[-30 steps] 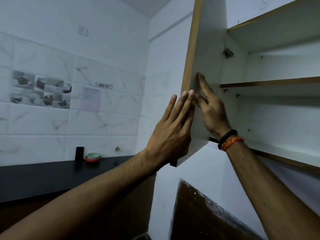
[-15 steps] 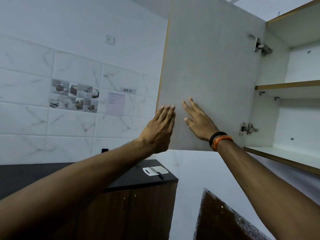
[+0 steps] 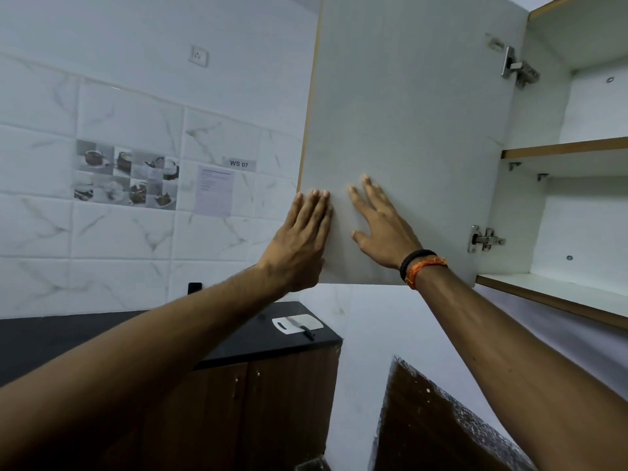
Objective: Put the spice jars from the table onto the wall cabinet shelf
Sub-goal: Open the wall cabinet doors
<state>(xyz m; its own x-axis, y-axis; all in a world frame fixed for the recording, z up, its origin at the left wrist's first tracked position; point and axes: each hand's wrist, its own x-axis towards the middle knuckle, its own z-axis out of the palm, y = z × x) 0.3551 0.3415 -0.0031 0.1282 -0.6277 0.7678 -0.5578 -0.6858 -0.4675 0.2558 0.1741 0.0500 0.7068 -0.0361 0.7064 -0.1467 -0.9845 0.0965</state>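
Pale laminate under both palms: my right hand (image 3: 384, 229) lies flat on the inside face of the cabinet door (image 3: 407, 130), fingers spread and gripping nothing, and my left hand (image 3: 302, 243) presses straight-fingered at its free edge. A second ago that door stood edge-on to me; now it's swung wide toward the tiled wall (image 3: 136, 107), hinges (image 3: 484, 239) fully exposed. That leaves the wall cabinet shelf (image 3: 557, 290) open to me and bare where I can see it. No spice jars in view; the table is out of frame. Fetching them comes next, I reckon.
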